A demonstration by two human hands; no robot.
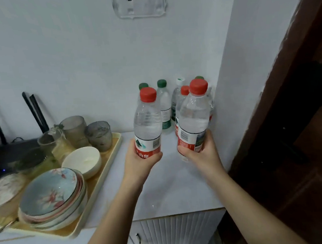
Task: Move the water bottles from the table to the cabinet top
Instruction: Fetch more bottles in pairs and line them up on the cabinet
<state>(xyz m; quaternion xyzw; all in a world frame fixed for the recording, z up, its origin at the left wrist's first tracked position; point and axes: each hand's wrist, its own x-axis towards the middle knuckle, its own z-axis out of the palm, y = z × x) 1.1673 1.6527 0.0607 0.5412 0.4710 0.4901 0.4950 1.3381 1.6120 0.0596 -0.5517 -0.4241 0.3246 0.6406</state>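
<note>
Head cam: the left grip is wrapped around the lower half of a clear plastic water bottle with a red screw cap. It has a red-and-white label with a green mountain logo and a barcode, and "山泉" in white shows just above the thumb. The right grip is clenched around a matching second bottle; it has the same red label, but the print is too small to read. Both bottles are upright over the white cabinet top, though I can't tell if their bases touch it. Beyond the grips, back in the wall corner, stands a cluster of parked bottles, mostly ribbed plastic with green caps, plus one red cap and one white. There's bare smooth surface between the grips and the front edge. Left of the left grip, well apart, is a yellowish tray with floral plates, a white bowl and frosted glasses. Close to the right of the right grip are the white wall and a dark wooden door frame.
</note>
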